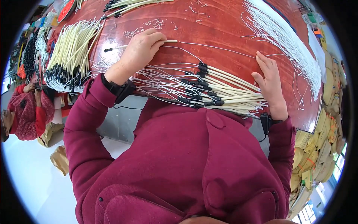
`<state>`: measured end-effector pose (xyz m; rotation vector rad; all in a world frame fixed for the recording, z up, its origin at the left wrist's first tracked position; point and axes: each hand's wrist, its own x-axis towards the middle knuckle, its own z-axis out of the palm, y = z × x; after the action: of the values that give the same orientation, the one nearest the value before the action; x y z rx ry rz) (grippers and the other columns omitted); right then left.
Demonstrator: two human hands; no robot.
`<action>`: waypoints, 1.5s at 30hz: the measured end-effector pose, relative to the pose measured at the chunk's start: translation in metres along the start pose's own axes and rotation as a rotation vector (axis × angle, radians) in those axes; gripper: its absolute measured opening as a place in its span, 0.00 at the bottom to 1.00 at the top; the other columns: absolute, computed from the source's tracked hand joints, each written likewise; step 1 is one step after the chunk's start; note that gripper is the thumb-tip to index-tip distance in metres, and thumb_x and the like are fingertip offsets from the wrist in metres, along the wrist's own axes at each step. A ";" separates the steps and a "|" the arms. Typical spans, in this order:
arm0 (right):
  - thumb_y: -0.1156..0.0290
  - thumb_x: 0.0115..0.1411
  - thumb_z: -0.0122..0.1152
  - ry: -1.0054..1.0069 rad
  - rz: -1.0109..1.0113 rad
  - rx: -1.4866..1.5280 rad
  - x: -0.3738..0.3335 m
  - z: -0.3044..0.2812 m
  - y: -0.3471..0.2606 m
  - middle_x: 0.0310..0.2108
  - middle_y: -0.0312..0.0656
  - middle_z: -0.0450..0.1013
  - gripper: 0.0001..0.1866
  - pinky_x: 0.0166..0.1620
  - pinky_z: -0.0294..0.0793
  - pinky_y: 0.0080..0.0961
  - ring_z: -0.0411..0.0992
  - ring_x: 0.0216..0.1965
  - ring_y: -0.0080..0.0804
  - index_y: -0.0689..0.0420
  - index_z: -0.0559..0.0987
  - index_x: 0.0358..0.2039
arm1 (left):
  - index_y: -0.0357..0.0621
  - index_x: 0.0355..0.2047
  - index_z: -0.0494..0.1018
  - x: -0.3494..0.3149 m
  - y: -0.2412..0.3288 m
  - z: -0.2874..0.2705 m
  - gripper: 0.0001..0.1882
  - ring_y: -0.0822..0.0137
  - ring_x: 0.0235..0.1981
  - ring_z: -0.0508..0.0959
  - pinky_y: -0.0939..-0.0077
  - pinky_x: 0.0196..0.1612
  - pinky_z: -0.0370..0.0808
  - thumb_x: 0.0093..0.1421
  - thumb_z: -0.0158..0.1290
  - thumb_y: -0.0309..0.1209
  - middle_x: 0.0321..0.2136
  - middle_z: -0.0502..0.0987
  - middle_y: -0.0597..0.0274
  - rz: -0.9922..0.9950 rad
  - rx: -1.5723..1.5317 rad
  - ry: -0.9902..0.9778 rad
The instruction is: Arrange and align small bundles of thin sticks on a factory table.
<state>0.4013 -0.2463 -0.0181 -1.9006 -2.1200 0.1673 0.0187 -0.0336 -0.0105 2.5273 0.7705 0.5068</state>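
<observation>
My left hand (138, 52) is closed around a thin cream-coloured tube (171, 41). One end of the tube sticks out past my fingers, and a black tip (108, 50) shows on the other side. From the tube a thin white wire (220, 47) runs right across the table to my right hand (271, 80). That hand's fingers are stretched out, fingertips at the wire, with the thumb apart. Between my hands, near the table's front edge, lies a pile of cream tubes (233, 80) with black ends and white wires trailing left.
A big bundle of loose white wires (289, 39) lies at the right. More black-ended tubes (76, 41) are heaped at the left, and others lie at the far edge. White scraps (154, 24) dot the red table (220, 22). Another person (28, 108) sits at far left; sacks (317, 149) are stacked right.
</observation>
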 end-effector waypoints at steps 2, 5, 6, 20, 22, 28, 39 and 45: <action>0.51 0.65 0.57 0.007 0.003 -0.028 0.001 0.000 -0.001 0.64 0.48 0.67 0.33 0.64 0.62 0.39 0.65 0.60 0.47 0.66 0.72 0.60 | 0.36 0.40 0.78 0.001 -0.001 0.001 0.07 0.48 0.37 0.79 0.63 0.40 0.76 0.62 0.55 0.24 0.35 0.79 0.51 0.004 0.002 -0.001; 0.51 0.65 0.58 0.005 0.004 -0.040 0.001 0.000 -0.002 0.64 0.48 0.67 0.33 0.64 0.62 0.39 0.65 0.60 0.47 0.67 0.73 0.60 | 0.36 0.40 0.78 0.001 -0.001 0.003 0.07 0.48 0.37 0.79 0.62 0.40 0.76 0.63 0.55 0.24 0.34 0.79 0.51 0.010 0.006 -0.002; 0.51 0.65 0.58 0.004 0.004 -0.046 0.001 0.000 -0.002 0.64 0.48 0.67 0.33 0.64 0.62 0.40 0.65 0.60 0.47 0.67 0.73 0.60 | 0.36 0.40 0.78 0.002 -0.001 0.004 0.07 0.48 0.37 0.79 0.62 0.40 0.76 0.63 0.55 0.24 0.34 0.79 0.51 0.009 0.002 -0.004; 0.43 0.65 0.54 -0.062 -0.037 -0.107 0.010 -0.003 -0.016 0.65 0.49 0.65 0.39 0.65 0.60 0.41 0.63 0.62 0.48 0.68 0.71 0.61 | 0.42 0.35 0.79 0.043 0.015 0.040 0.06 0.52 0.38 0.80 0.60 0.38 0.79 0.59 0.55 0.27 0.34 0.78 0.56 0.233 0.247 -0.070; 0.42 0.65 0.53 -0.115 -0.074 -0.147 0.017 -0.002 -0.032 0.66 0.50 0.64 0.40 0.66 0.57 0.42 0.62 0.63 0.49 0.68 0.70 0.61 | 0.43 0.34 0.79 0.069 0.044 0.059 0.06 0.53 0.38 0.81 0.60 0.38 0.80 0.56 0.54 0.27 0.34 0.79 0.57 0.313 0.319 -0.137; 0.45 0.62 0.60 0.021 -0.183 -0.078 0.032 0.007 -0.041 0.65 0.53 0.63 0.40 0.65 0.59 0.44 0.62 0.63 0.52 0.70 0.70 0.60 | 0.44 0.31 0.78 0.089 0.120 0.096 0.06 0.56 0.40 0.81 0.59 0.40 0.78 0.54 0.57 0.31 0.32 0.78 0.59 0.373 0.312 -0.224; 0.63 0.62 0.63 -0.061 -0.096 0.048 0.047 0.000 -0.042 0.66 0.52 0.63 0.32 0.67 0.58 0.41 0.61 0.65 0.52 0.61 0.68 0.64 | 0.43 0.37 0.78 0.015 0.002 -0.003 0.10 0.45 0.38 0.78 0.55 0.40 0.77 0.56 0.61 0.31 0.38 0.75 0.53 -0.133 0.092 0.176; 0.68 0.60 0.63 -0.087 -0.219 0.020 0.079 -0.007 -0.063 0.65 0.51 0.64 0.32 0.67 0.58 0.43 0.62 0.64 0.52 0.62 0.69 0.64 | 0.45 0.37 0.78 0.022 -0.003 0.017 0.12 0.49 0.38 0.79 0.53 0.41 0.77 0.53 0.60 0.36 0.38 0.77 0.53 0.005 0.134 0.076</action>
<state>0.3361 -0.1774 0.0165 -1.6632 -2.3558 0.2264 0.0426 -0.0232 -0.0219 2.6467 0.8529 0.5734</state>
